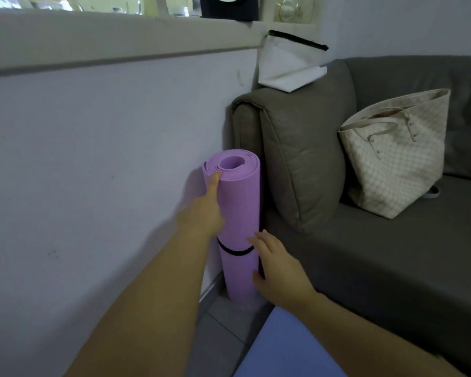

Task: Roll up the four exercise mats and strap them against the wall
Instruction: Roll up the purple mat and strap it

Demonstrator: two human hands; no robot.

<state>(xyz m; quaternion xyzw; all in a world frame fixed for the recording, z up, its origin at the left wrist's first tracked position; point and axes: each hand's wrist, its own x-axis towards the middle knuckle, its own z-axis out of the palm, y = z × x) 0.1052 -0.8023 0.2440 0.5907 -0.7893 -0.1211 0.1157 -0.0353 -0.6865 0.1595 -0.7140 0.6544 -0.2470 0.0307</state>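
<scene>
This is a home living room. A grey upholstered sofa (365,254) stands against a painted wall (93,159) on a tiled floor (223,336). A cream patterned tote bag (397,159) sits on its seat and a white pouch (286,66) on its armrest.

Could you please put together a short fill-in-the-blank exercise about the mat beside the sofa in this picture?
1. The rolled mat is ____ in colour.
2. It stands upright between the wall and the grey ____.
3. The left hand holds the mat near its ____ end, and the right hand touches it lower down.
4. A black ____ runs round the mat, below the left hand.
Missing words: purple; sofa; top; strap.
</scene>
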